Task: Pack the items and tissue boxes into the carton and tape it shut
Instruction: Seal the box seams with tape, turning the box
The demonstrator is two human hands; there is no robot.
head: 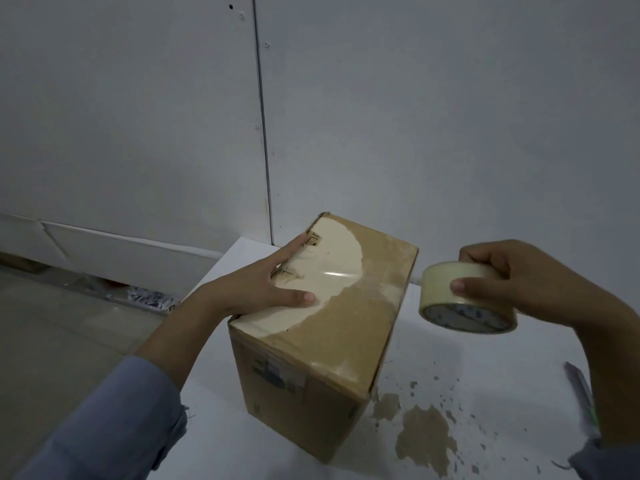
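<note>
A closed brown carton [322, 327] stands on a white table [485, 393] whose surface is chipped bare in patches just right of it; the person's left hand [256, 282] lies flat on the carton's top, fingers straight; the right hand [512, 282] grips a roll of tape [464, 296] in the air beside the carton's far right corner; a grey panelled wall [415, 116] stands behind.

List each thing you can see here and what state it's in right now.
carton: closed, standing on the table
tape roll: off the carton, gripped in the right hand
left hand: flat, pressing the carton top
right hand: holding the roll
table: white, brown chipped patches
</note>
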